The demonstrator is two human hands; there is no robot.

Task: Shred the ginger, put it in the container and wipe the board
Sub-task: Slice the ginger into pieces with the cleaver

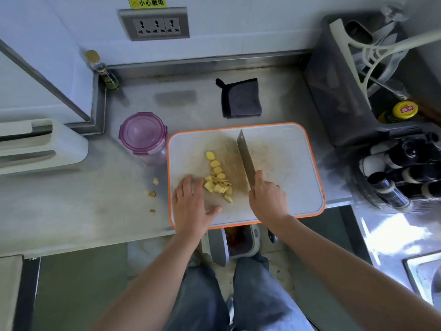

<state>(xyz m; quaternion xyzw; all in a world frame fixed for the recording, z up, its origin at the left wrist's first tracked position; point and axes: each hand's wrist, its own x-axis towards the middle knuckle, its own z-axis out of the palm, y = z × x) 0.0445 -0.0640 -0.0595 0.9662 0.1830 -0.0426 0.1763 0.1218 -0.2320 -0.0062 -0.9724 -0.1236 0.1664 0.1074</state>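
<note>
Knife [245,161] handle mostly hiding inside right hand [268,199]; left hand [191,204] lying flat, grip wide; ginger slices [218,180] overlapping, uncountable; three scraps [152,194] beside board [286,151].

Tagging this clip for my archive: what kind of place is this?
Most likely a kitchen, perhaps commercial: a stainless steel counter, a cutting board with sliced ginger and a cleaver, and sauce bottles at right.

Pale yellow ginger [218,179], white orange-rimmed board [286,144], purple-lidded container [143,134], dark grey cloth [241,99]
</note>
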